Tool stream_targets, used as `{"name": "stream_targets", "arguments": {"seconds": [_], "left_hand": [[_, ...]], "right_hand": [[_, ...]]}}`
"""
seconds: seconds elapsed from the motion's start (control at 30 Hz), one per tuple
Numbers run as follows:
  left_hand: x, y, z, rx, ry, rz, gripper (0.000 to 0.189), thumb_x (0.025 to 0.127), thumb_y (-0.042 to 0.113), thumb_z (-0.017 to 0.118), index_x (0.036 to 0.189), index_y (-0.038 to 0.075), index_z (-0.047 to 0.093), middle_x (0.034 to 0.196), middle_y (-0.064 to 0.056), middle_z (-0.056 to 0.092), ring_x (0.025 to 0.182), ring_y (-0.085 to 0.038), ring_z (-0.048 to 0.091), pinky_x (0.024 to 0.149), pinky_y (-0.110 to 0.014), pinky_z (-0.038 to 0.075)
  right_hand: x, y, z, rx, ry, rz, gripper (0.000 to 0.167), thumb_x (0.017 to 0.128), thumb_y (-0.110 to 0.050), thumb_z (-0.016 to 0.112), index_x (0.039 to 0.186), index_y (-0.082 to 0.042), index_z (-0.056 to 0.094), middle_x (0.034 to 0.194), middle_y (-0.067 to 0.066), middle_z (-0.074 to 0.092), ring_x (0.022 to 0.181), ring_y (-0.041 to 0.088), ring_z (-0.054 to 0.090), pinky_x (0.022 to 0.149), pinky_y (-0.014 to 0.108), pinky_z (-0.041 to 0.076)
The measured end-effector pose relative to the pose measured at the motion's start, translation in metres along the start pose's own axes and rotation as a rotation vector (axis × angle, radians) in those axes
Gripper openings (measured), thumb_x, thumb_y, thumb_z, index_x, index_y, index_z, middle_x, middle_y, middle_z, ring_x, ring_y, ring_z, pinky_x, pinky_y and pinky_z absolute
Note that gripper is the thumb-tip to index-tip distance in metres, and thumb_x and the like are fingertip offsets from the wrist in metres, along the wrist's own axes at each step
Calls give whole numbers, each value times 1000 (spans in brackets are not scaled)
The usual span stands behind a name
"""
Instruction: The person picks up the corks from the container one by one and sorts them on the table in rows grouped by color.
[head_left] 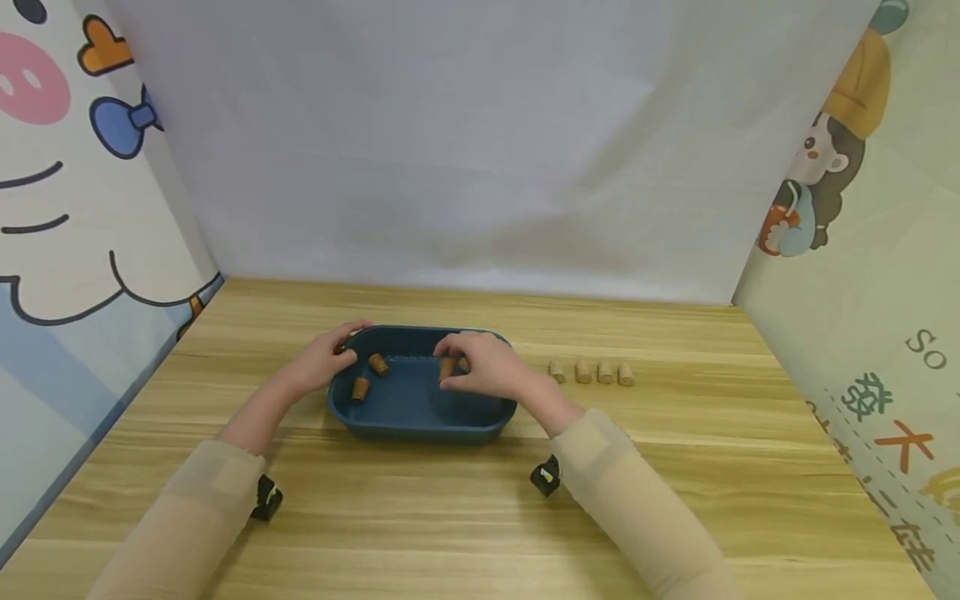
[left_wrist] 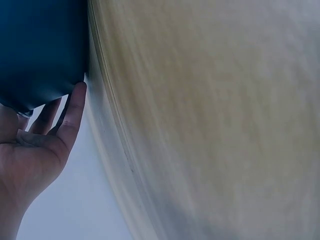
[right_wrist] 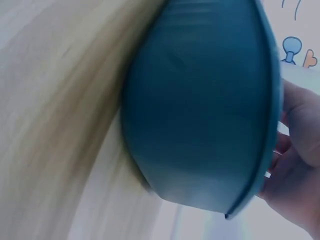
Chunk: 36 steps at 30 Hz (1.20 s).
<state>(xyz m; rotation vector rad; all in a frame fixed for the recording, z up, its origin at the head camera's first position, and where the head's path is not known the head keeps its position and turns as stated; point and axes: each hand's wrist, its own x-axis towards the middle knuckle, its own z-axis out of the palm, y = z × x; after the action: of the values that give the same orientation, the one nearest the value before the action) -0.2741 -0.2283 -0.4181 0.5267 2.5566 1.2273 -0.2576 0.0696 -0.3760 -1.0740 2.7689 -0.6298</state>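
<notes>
A dark blue oblong basin (head_left: 420, 433) stands on the wooden table. My left hand (head_left: 322, 364) grips its left end, thumb at the rim and fingers along the outside; the left wrist view shows those fingers against the basin wall (left_wrist: 42, 50). Over the basin's right part, my right hand (head_left: 483, 364) pinches a brown cork stopper (head_left: 446, 369) between thumb and fingers. Another cork (head_left: 464, 364) shows partly behind that hand. Two corks (head_left: 378, 364) lie at the basin's left side. In the right wrist view the basin's wall hides the right fingertips.
Several paler corks (head_left: 583, 372) stand in a row on the table (head_left: 420, 517), right of the basin. A white cloth (head_left: 465, 150) hangs behind the table. Printed cartoon panels flank both sides.
</notes>
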Motion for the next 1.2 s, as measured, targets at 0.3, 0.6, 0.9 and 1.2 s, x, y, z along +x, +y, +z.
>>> {"name": "stream_targets", "arguments": {"seconds": [0.3,0.6,0.9,1.2], "left_hand": [[0,-3,0,-12,-7,-11,52,100,10,36,150,11,24,155,-23,13,138,-49,16,106,-62,24],[-2,0,0,-14,-8,-22,52,100,11,37,150,12,24,155,-22,13,138,-48,16,103,-60,29],[-1,-1,0,-19,-9,-8,52,100,9,37,150,12,24,156,-22,13,139,-48,14,106,-63,22],[-1,0,-1,-23,-10,-20,52,100,9,37,150,13,24,156,-21,13,140,-47,15,107,-62,22]], "right_hand": [[-13,2,-15,75,42,-11,25,82,-33,74,91,-16,58,76,-4,55,66,11,48,62,25,41],[-32,10,-33,165,55,1,20,85,-27,71,95,-17,56,76,-5,59,63,9,50,60,25,42],[-54,29,-50,177,145,29,15,91,-20,64,106,-16,63,89,-4,64,72,13,50,61,28,44],[-79,41,-61,136,222,64,24,91,-13,60,114,-12,66,94,-1,65,74,14,52,57,28,42]]}}
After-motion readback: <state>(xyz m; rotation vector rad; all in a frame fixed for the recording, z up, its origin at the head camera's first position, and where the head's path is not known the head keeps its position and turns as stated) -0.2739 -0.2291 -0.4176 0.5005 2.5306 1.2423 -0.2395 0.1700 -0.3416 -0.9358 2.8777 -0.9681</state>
